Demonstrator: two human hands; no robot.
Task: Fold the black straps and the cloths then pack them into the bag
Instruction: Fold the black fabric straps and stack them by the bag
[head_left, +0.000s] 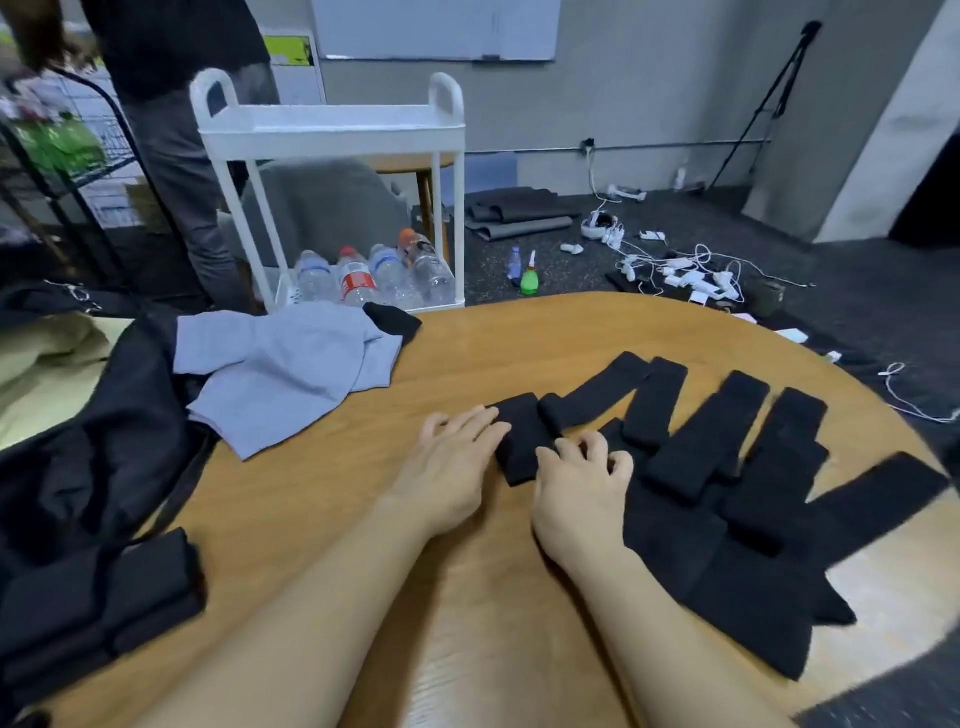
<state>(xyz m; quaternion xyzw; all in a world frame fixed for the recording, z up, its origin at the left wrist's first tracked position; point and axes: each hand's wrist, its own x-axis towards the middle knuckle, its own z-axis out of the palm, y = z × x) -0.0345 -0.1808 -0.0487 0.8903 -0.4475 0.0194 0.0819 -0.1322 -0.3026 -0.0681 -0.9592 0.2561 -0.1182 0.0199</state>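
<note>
Black straps (727, 467) lay fanned over the right half of the wooden table (467, 353). One short folded strap (519, 436) sat between the hands: the left hand (452, 467) pressed it with straight fingers, while the right hand (582, 488) curled its fingertips on its edge. Grey cloths (291, 374) waited beside the dark bag (78, 467). Released carelessly, the fold would likely spring open or snag neighbouring straps.

Soft, even indoor light fell from overhead, casting only faint shadows under the hands. The wooden table (467, 353) showed mild sheen, no harsh glare. Wide-angle distortion bent its far edge; corners and background looked blurred, black fabric lost detail.
</note>
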